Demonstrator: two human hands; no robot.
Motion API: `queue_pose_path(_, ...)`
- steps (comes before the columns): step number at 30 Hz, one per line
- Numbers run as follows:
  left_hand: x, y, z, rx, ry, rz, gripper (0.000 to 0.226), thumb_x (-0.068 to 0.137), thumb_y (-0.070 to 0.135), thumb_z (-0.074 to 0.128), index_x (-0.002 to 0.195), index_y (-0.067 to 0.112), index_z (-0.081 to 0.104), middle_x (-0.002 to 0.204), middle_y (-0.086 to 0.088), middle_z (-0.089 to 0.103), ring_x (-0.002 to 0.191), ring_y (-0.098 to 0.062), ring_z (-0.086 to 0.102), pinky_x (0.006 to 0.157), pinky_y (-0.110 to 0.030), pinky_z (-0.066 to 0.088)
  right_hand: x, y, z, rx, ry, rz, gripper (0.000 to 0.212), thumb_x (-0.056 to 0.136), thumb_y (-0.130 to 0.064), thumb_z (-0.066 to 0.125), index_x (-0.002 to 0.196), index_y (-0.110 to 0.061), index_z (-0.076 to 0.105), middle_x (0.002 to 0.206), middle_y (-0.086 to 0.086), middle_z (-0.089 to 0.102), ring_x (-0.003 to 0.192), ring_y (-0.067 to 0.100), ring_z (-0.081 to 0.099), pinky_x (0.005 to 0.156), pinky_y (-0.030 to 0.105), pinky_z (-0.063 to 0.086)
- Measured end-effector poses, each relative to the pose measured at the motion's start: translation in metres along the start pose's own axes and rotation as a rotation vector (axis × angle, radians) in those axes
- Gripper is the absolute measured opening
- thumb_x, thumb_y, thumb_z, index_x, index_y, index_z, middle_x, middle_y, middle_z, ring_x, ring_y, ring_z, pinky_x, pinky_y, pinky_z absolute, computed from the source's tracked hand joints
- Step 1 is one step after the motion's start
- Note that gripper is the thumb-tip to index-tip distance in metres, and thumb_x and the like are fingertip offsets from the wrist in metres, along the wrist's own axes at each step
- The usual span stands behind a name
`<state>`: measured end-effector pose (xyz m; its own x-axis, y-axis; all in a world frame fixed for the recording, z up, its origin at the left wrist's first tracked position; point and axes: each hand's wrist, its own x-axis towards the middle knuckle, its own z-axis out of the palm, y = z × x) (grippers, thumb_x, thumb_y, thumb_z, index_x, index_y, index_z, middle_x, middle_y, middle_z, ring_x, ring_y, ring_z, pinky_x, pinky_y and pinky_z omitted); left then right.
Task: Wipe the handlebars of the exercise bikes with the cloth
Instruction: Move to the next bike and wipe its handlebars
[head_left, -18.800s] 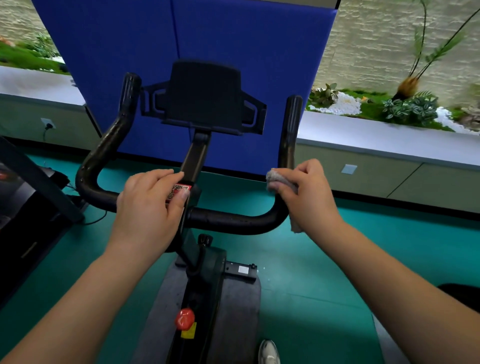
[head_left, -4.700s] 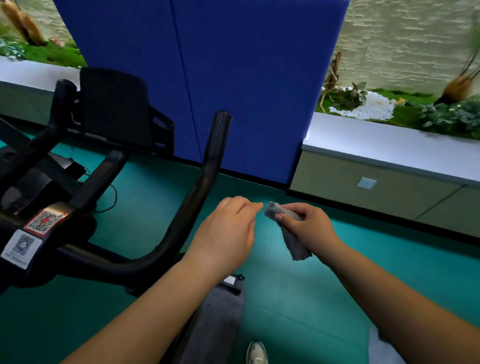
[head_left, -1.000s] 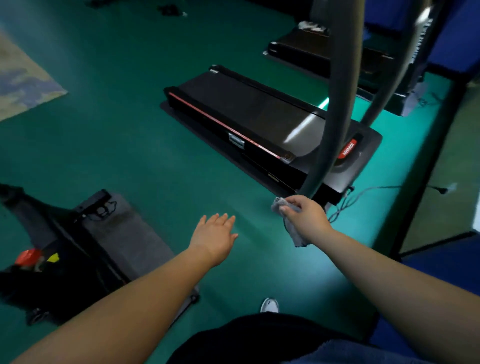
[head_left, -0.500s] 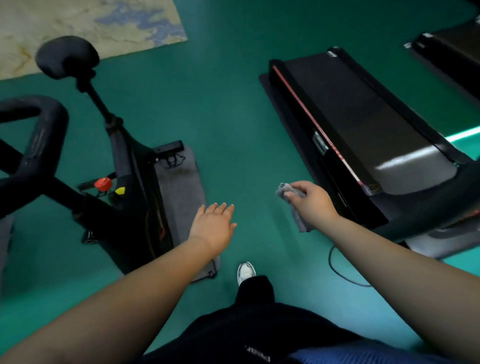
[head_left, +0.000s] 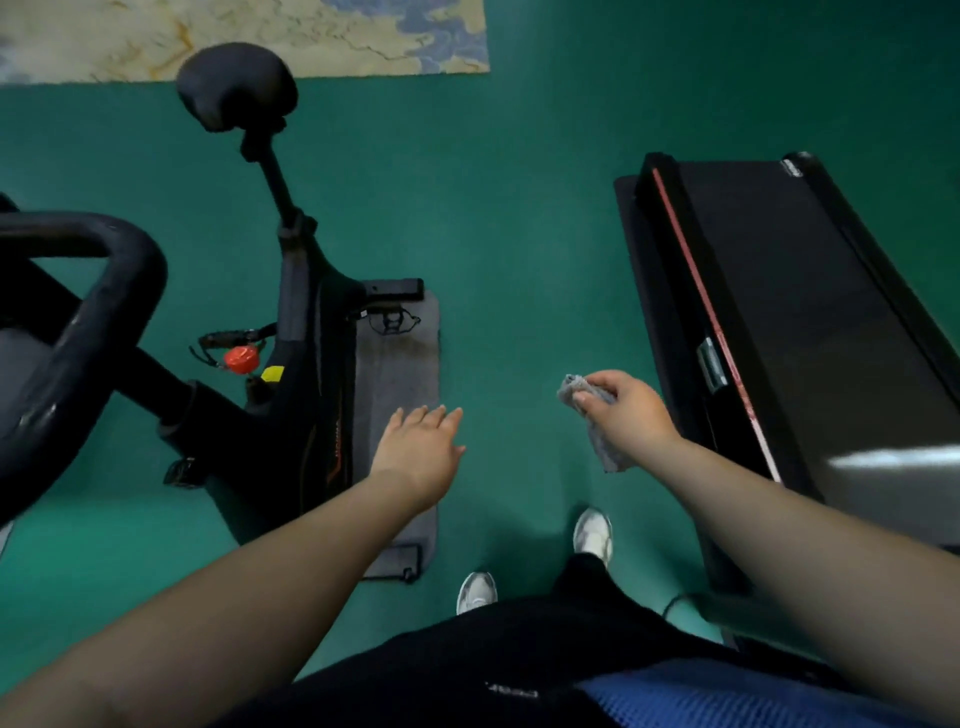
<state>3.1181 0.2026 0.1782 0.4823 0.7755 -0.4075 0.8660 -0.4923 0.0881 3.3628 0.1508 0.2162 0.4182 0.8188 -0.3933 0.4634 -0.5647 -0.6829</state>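
Observation:
I look straight down at the green floor. A black exercise bike (head_left: 306, 332) stands to my left, its curved black handlebar (head_left: 98, 322) at the left edge and its saddle (head_left: 236, 85) farther off. My right hand (head_left: 626, 413) pinches a small grey cloth (head_left: 597, 423) that hangs below my fingers, clear of the bike. My left hand (head_left: 421, 452) hovers flat with straight fingers above the bike's grey floor mat (head_left: 400, 389), holding nothing and away from the handlebar.
A black treadmill (head_left: 779, 332) with a red side stripe lies along my right. A patterned rug (head_left: 234, 36) covers the floor at the top. My two white shoes (head_left: 535, 566) stand on the green strip between bike and treadmill.
My view has swung further left and down, so the bike's saddle and handlebar sit more central and the treadmill has slid right. Both hands keep their pose; the cloth stays in my right hand.

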Motion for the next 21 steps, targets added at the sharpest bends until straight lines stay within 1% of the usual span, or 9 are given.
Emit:
queue_pose_path(4, 0.021, -0.009, -0.006, -0.062, 0.01, -0.148, 0.056, 0.099, 0.041, 0.032, 0.15, 0.02, 0.021, 0.155, -0.003, 0.026, 0.142, -0.024, 0.022, 0.117, -0.044, 0.014, 0.055, -0.034, 0.001, -0.06, -0.106, -0.112, 0.024, 0.089, -0.032, 0.063, 0.111, -0.022, 0.063, 0.101, -0.005, 0.064, 0.089, 0.016, 0.06, 0.076, 0.025, 0.041)
queue_pose_path(9, 0.051, -0.011, -0.022, -0.18, 0.068, -0.379, 0.056, 0.099, 0.041, 0.032, 0.15, 0.021, 0.022, 0.155, -0.002, 0.028, 0.141, -0.024, 0.024, 0.115, -0.041, 0.019, 0.127, -0.073, -0.004, -0.168, -0.253, -0.264, 0.018, 0.089, -0.032, 0.063, 0.106, -0.026, 0.063, 0.102, -0.005, 0.064, 0.09, 0.016, 0.059, 0.075, 0.025, 0.041)
queue_pose_path(12, 0.061, -0.011, -0.029, -0.231, 0.095, -0.508, 0.055, 0.1, 0.042, 0.031, 0.15, 0.021, 0.022, 0.155, -0.002, 0.027, 0.14, -0.025, 0.025, 0.113, -0.041, 0.02, 0.161, -0.09, -0.004, -0.233, -0.34, -0.323, 0.019, 0.089, -0.034, 0.063, 0.107, -0.029, 0.063, 0.103, -0.005, 0.065, 0.087, 0.015, 0.062, 0.073, 0.027, 0.046)
queue_pose_path(14, 0.064, -0.011, -0.034, -0.26, 0.111, -0.589, 0.055, 0.1, 0.043, 0.031, 0.15, 0.022, 0.022, 0.155, -0.002, 0.026, 0.141, -0.024, 0.024, 0.114, -0.042, 0.02, 0.178, -0.104, 0.001, -0.258, -0.395, -0.362, 0.019, 0.089, -0.035, 0.062, 0.107, -0.029, 0.062, 0.102, -0.005, 0.065, 0.086, 0.016, 0.062, 0.074, 0.029, 0.048)
queue_pose_path(19, 0.059, -0.024, -0.039, -0.298, 0.119, -0.746, 0.055, 0.1, 0.043, 0.03, 0.15, 0.024, 0.019, 0.156, 0.0, 0.025, 0.142, -0.023, 0.023, 0.115, -0.043, 0.018, 0.201, -0.15, 0.033, -0.311, -0.531, -0.487, 0.012, 0.088, -0.034, 0.063, 0.099, -0.031, 0.061, 0.097, -0.004, 0.067, 0.082, 0.016, 0.061, 0.069, 0.027, 0.046)
queue_pose_path(21, 0.056, -0.036, -0.038, -0.307, 0.115, -0.802, 0.056, 0.1, 0.044, 0.031, 0.15, 0.024, 0.019, 0.156, 0.001, 0.025, 0.142, -0.022, 0.023, 0.115, -0.043, 0.017, 0.206, -0.17, 0.05, -0.331, -0.573, -0.533, 0.014, 0.087, -0.034, 0.064, 0.101, -0.031, 0.063, 0.097, -0.004, 0.067, 0.084, 0.016, 0.062, 0.071, 0.027, 0.046)
